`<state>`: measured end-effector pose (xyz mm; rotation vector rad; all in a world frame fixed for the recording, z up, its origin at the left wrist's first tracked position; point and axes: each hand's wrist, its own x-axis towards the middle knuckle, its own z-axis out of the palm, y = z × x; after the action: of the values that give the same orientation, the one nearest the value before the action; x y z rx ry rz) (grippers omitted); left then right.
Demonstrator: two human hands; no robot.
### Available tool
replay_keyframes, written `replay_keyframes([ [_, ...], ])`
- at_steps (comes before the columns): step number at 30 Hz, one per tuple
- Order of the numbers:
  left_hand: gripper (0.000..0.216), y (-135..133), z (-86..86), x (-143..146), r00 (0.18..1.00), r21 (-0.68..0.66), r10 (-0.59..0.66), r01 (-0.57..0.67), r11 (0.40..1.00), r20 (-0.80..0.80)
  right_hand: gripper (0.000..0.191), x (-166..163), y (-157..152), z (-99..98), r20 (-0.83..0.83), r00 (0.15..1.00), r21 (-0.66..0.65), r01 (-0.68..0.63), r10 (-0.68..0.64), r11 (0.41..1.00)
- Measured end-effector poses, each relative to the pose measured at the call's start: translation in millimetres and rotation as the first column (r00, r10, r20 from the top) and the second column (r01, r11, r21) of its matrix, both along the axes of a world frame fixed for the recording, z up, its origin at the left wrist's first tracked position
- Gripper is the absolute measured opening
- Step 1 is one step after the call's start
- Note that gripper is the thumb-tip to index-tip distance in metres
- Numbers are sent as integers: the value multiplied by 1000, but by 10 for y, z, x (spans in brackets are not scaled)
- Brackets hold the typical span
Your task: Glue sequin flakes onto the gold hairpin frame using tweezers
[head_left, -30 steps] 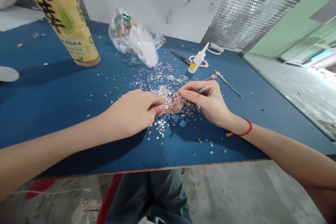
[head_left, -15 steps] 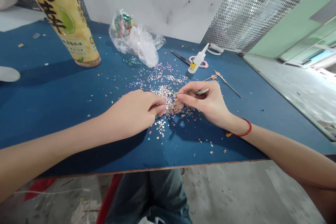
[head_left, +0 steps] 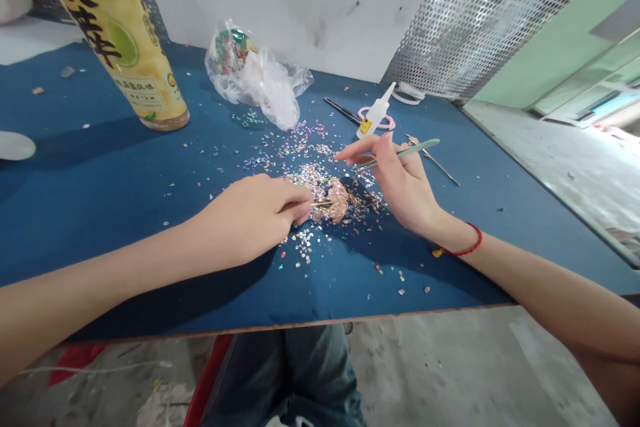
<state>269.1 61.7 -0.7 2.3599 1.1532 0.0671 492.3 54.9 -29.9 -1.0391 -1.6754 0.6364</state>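
Note:
My left hand (head_left: 263, 213) is closed, thumb and forefinger pinching the thin stem of a gold hairpin. The fan-shaped, openwork head of this hairpin (head_left: 339, 201) points right, over the pile of shiny shell-like flakes (head_left: 310, 180). In my right hand (head_left: 400, 177) is a pair of pale green tweezers (head_left: 420, 147), lying between thumb and fingers, with the back end sticking out to the right. The tweezers' tips point left, above the flakes and apart from the hairpin. My right forefinger is stretched out to the left.
Behind the flakes lies a crumpled clear plastic bag (head_left: 273, 90). A white glue bottle (head_left: 377, 113) leans near pink-handled scissors (head_left: 387, 121) and a black pen (head_left: 341, 110). More gold hairpins (head_left: 440, 168) lie right. A tall yellow drink bottle (head_left: 120, 47) stands left on the blue table (head_left: 125, 180).
My right hand has drawn back from the hairpin's head, and the tweezers have swung into clearer view. The hairpin's head is now uncovered. My left hand has barely moved.

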Motion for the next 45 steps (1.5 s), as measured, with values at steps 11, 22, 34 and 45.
replay_keyframes([
  [11,16,-33,-39,-6,961,161,-223,250,955,-165,31,11,-115,-24,33,999,92,-36,33,995],
  [22,22,62,-79,-66,845,255,-504,535,806,-178,11,89,-193,-72,-14,898,97,-437,440,894],
  [34,32,102,-170,-106,777,434,-603,614,659,-183,14,89,-287,-9,211,768,49,-626,605,778],
  [45,33,80,-109,-93,784,405,-604,604,686,-145,11,81,-301,-22,275,741,76,-652,612,755],
])
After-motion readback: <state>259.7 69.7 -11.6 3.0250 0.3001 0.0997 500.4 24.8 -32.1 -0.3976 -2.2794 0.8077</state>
